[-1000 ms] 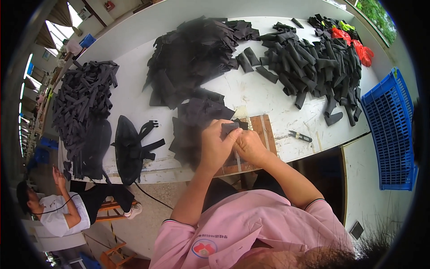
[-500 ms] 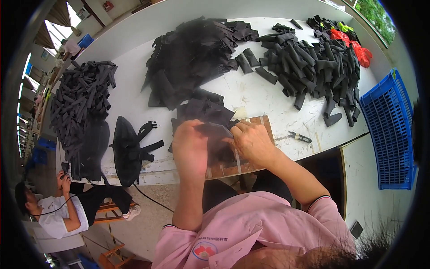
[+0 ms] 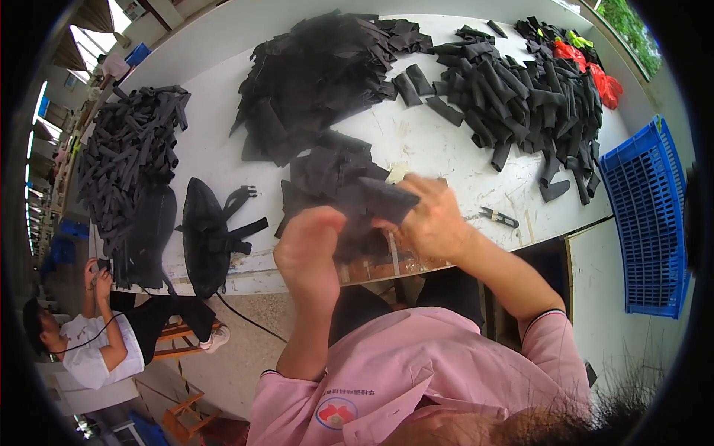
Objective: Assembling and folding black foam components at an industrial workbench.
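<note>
A black fabric piece, folded or tube-like, points left out of my right hand, whose fingers are closed on it. Just left of it, my left hand is curled closed near the table's front edge; whatever its fingers hold, if anything, is hidden. Between and behind both hands lies a small heap of flat black fabric pieces. Under them a brown wooden board partly shows, its surface mostly covered by fabric and hands.
A large black fabric pile rises behind, with rolled black tubes to the right and narrow strips to the left. Thread snips lie right of my hand. A black strapped item, a blue crate and a seated person flank the table.
My hands have drawn apart slightly. The black piece that was stretched between them now extends from my right hand, which has turned and lifted. The view has shifted a little.
</note>
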